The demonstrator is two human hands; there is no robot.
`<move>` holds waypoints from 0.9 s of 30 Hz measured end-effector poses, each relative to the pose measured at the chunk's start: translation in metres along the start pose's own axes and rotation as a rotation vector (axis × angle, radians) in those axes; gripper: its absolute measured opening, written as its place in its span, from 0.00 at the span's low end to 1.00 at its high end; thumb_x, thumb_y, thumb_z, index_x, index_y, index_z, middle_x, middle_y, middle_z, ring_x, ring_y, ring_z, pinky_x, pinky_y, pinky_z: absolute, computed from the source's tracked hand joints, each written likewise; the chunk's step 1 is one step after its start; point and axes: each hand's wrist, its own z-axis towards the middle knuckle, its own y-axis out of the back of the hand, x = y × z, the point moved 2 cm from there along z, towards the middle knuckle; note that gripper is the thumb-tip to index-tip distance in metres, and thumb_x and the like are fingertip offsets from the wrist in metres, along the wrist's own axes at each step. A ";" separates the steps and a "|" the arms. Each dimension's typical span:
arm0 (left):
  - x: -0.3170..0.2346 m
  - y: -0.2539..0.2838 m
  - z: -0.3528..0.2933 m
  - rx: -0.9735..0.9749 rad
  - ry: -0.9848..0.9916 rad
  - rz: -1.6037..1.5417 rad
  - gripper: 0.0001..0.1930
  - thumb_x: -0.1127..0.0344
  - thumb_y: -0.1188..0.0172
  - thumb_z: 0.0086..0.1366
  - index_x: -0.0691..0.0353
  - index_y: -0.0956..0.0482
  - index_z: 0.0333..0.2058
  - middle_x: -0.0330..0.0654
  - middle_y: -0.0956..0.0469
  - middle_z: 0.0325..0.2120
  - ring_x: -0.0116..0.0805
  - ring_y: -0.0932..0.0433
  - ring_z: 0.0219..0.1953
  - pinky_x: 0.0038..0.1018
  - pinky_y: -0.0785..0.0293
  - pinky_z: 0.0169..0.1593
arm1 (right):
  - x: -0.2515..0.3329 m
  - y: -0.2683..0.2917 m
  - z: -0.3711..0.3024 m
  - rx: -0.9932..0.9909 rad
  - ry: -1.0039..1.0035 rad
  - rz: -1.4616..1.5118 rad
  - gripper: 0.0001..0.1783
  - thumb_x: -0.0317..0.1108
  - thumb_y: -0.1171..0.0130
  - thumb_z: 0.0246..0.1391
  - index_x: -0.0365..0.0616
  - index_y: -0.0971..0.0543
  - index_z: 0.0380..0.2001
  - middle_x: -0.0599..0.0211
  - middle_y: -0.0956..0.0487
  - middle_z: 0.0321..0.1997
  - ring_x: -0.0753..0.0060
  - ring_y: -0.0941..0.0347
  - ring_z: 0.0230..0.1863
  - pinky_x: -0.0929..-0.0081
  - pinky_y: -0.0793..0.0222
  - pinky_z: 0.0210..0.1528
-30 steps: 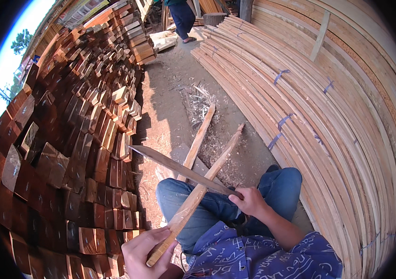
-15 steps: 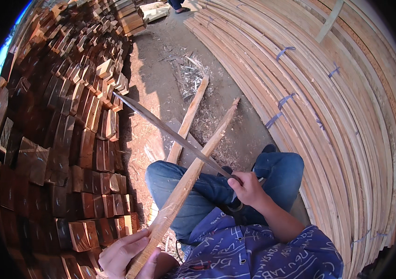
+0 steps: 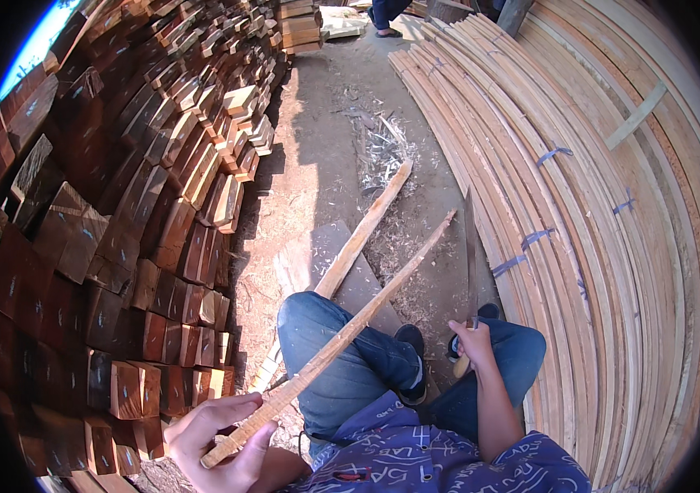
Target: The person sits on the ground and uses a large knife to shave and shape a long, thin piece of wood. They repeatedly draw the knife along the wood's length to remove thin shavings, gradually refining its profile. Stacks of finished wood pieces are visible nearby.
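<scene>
A long, roughly hewn wooden stick (image 3: 350, 333) slants from lower left up toward the middle, narrowing at its far end. My left hand (image 3: 222, 440) is closed around its near end, thumb on one side and fingers on the other. In my right hand (image 3: 474, 341), over my right knee, is a machete (image 3: 471, 255). Its long, thin blade stands nearly edge-on, pointing away from me and apart from the stick. Part of its pale handle shows below my fist. A second wooden stick (image 3: 358, 238) lies ahead of my left knee, partly hidden by my leg.
Stacked timber blocks (image 3: 152, 308) rise along the left. Long planks (image 3: 580, 271) tied with bluish straps line the right side. Wood shavings (image 3: 384, 156) litter the ground, where a flat board (image 3: 329, 246) lies. At the far end a person's leg (image 3: 383, 16) shows.
The machete has come off the stick and swung right, from lying across it to pointing ahead. My right hand moved right and lower. The stick has rolled or tilted slightly, its tip shifting right and lower.
</scene>
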 end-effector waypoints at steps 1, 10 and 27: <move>0.006 -0.001 -0.003 -0.099 0.082 0.056 0.11 0.72 0.29 0.47 0.71 0.21 0.27 0.51 0.19 0.24 0.31 0.21 0.22 0.23 0.26 0.28 | 0.022 -0.008 -0.015 0.067 0.013 0.031 0.16 0.34 0.31 0.50 0.46 0.30 0.20 0.77 0.33 0.12 0.82 0.38 0.09 0.81 0.42 0.11; 0.002 0.004 -0.005 -0.078 -0.011 0.231 0.11 0.72 0.26 0.45 0.69 0.19 0.26 0.46 0.19 0.22 0.28 0.22 0.21 0.20 0.30 0.26 | 0.062 -0.061 0.003 0.025 0.636 -0.621 0.16 0.35 0.33 0.47 0.36 0.27 0.16 0.56 0.31 0.14 0.67 0.31 0.16 0.63 0.39 0.23; -0.012 -0.004 -0.009 0.089 -0.159 -0.028 0.13 0.68 0.26 0.44 0.70 0.21 0.23 0.53 0.17 0.22 0.44 0.15 0.26 0.26 0.20 0.30 | 0.068 -0.031 -0.048 0.125 0.459 -0.460 0.14 0.32 0.35 0.48 0.39 0.28 0.18 0.64 0.28 0.13 0.68 0.29 0.16 0.65 0.34 0.22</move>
